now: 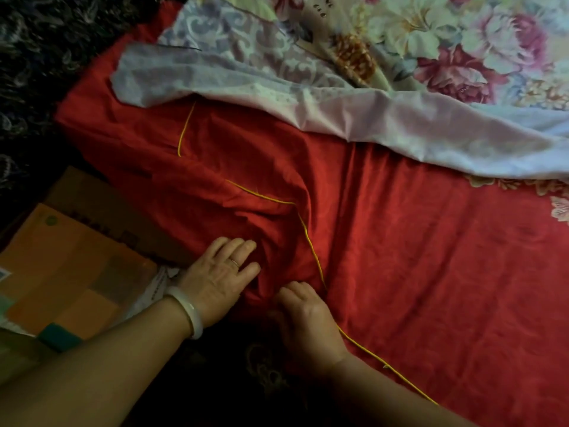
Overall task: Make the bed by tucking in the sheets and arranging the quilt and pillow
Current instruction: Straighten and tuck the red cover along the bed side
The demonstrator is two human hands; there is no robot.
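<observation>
Right hand (308, 315), grip clamped on the red satin sheet (415, 257); left hand (220, 274) flat, fingers apart; the sheet's yellow-piped edge (311, 241) runs away from the grip.

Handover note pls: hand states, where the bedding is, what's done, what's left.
Left hand: flat, fingers spread, pressing the red sheet at the bed's near corner.
Right hand: curled, pinching the sheet's edge by the yellow piping.
Quilt: floral, bunched at the far side, pale lining turned over.
Pillow: not in view.
Done: sheet spread over the mattress.
Left: corner is bunched and wrinkled, so finish the tuck, then spread the quilt and place the pillow.
</observation>
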